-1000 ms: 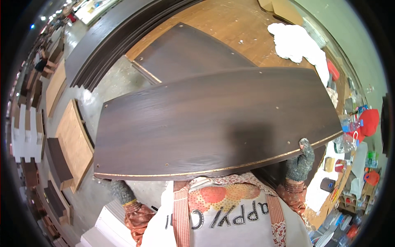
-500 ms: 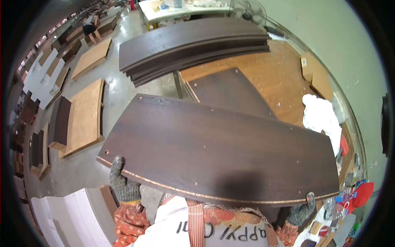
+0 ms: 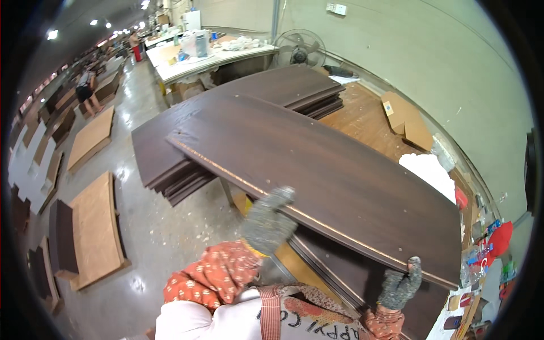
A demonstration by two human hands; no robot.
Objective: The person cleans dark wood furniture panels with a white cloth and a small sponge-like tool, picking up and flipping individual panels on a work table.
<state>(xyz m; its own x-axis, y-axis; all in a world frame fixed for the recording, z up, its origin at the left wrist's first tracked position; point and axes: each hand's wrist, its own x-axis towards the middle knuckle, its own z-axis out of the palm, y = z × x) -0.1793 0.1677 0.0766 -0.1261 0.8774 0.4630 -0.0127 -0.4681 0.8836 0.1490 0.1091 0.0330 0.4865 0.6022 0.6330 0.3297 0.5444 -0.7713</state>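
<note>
My left hand point(image 3: 267, 222), in a grey knitted glove, grips the near edge of a large dark brown wooden panel point(image 3: 323, 175) around mid-length, thumb on top. At the panel's right end my right hand point(image 3: 400, 285), gloved too, holds the same edge with its thumb over it. The panel has a curved outline, small holes in its face and a pale raw strip along the near edge. Its far left part lies over a stack of similar dark panels point(image 3: 156, 150); whether it rests on them I cannot tell. Beneath it, close to me, lies another dark panel point(image 3: 334, 263).
A brown worktop point(image 3: 362, 113) runs along the wall, with folded cardboard point(image 3: 405, 122), white cloth point(image 3: 430, 173) and bottles point(image 3: 476, 263) at the right. A fan point(image 3: 299, 50) and cluttered white table point(image 3: 187, 68) stand behind. Boards on pallets point(image 3: 96, 224) and a bending person point(image 3: 86, 93) are at left.
The panel has swung, its left end going away from me over the stack. My left hand has moved from the panel's left corner to mid-edge. The view has tilted up.
</note>
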